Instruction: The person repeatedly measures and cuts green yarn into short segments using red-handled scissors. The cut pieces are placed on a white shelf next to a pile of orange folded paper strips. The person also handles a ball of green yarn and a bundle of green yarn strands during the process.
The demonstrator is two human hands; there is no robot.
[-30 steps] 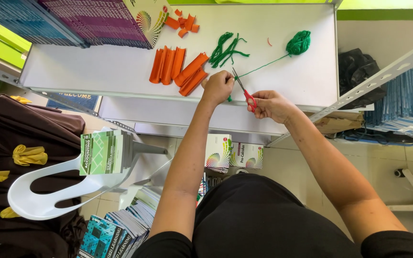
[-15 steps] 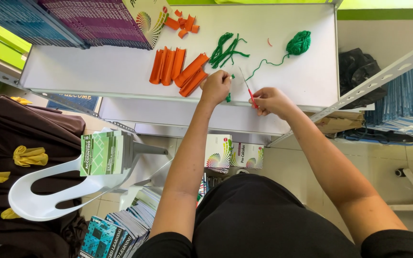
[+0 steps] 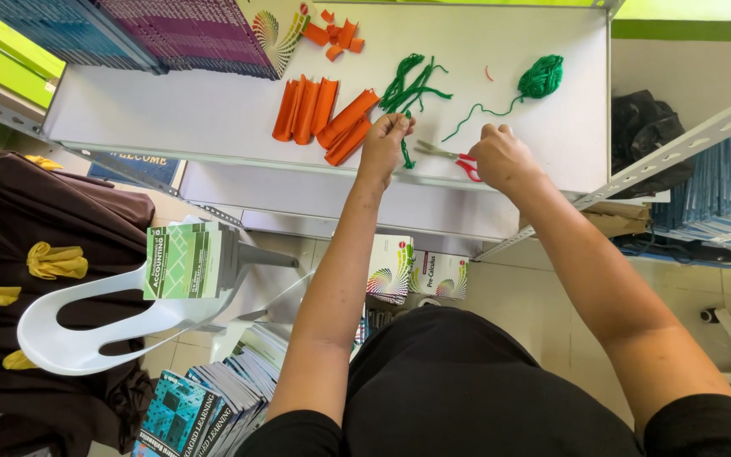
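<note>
My left hand [image 3: 385,140] pinches a short piece of green yarn [image 3: 405,154] that hangs below its fingers, over the front edge of the white shelf [image 3: 171,118]. My right hand [image 3: 501,155] holds red-handled scissors [image 3: 454,158], their blades pointing left toward the yarn piece. A ball of green yarn [image 3: 541,76] lies at the back right, its loose strand [image 3: 477,114] trailing toward my hands. A pile of cut green yarn pieces [image 3: 412,83] lies just beyond my left hand.
Folded orange paper strips [image 3: 321,115] lie left of the yarn, with small orange scraps [image 3: 334,34] farther back. Stacked books [image 3: 171,30] fill the shelf's back left. A white plastic chair [image 3: 112,317] holding green books [image 3: 186,261] stands below left.
My left hand has lifted away from the shelf edge with the cut yarn piece. The scissors have turned from upright to lying level, blades pointing left. The yarn strand now lies slack.
</note>
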